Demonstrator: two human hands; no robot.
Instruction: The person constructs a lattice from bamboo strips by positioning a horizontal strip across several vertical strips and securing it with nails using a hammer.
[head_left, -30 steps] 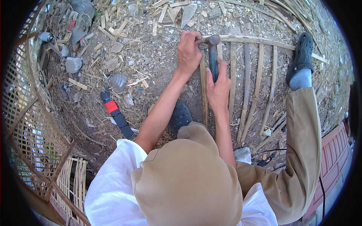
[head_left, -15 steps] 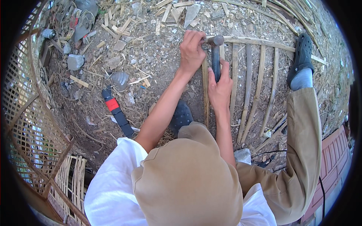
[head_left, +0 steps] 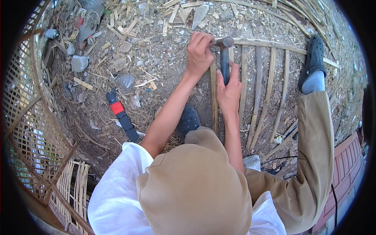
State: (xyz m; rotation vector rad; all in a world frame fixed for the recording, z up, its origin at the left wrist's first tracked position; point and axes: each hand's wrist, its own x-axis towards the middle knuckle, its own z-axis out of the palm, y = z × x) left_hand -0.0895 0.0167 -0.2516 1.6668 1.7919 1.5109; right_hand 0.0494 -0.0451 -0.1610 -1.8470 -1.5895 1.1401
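My right hand (head_left: pixel 229 89) grips the dark handle of a hammer (head_left: pixel 225 55), whose head rests at the top rail of a bamboo slat frame (head_left: pixel 270 90) lying on the dirt. My left hand (head_left: pixel 199 53) is closed just left of the hammer head, pinching at the joint where an upright slat (head_left: pixel 214 98) meets the rail; what it pinches is too small to see. My tan cap and white sleeves fill the lower middle of the view.
A black and red tool (head_left: pixel 122 116) lies on the ground at left. A woven lattice panel (head_left: pixel 27 129) stands along the left edge. Stones and bamboo offcuts (head_left: pixel 129 27) litter the top. My right leg and dark clog (head_left: pixel 314 58) lie beside the frame.
The hammer head has come down a little onto the rail next to my left hand. Both hands otherwise stay in place.
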